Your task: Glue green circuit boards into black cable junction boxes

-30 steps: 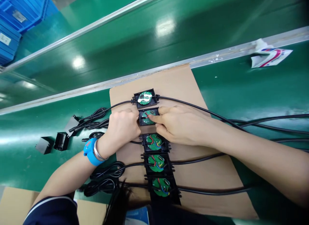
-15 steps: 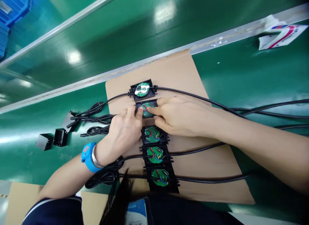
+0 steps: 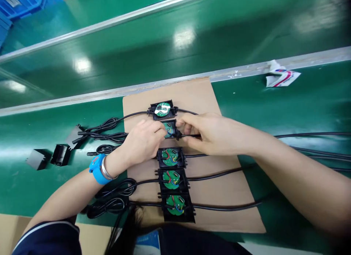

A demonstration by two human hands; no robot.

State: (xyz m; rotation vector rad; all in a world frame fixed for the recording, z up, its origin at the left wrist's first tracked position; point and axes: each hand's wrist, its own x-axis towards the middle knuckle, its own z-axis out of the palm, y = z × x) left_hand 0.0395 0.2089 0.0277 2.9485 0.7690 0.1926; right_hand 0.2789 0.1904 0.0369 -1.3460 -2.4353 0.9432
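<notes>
Several open black plastic cases with round green circuit boards lie in a column on a cardboard sheet (image 3: 230, 196). My left hand (image 3: 145, 141) is closed over the left side of the second case from the far end (image 3: 172, 131), its fingertips hiding part of the board. At the right end of that case, my right hand (image 3: 212, 132) has thumb and forefinger apart, around the black cable's grommet (image 3: 178, 134). The farthest case (image 3: 162, 109) has white material on its board. Nearer cases, such as the nearest one (image 3: 177, 207), show red, blue and yellow wires.
Coiled black cables (image 3: 109, 207) lie left of the cases; straight cables (image 3: 312, 134) run right across the green table. Small black covers (image 3: 60, 154) sit at the left. A torn white packet (image 3: 282, 79) lies by the metal rail. A blue crate (image 3: 22, 4) stands far left.
My right hand has drawn back from the second case's board to its right end, and its fingers have spread. My left hand stays at the left side. The view has shifted.
</notes>
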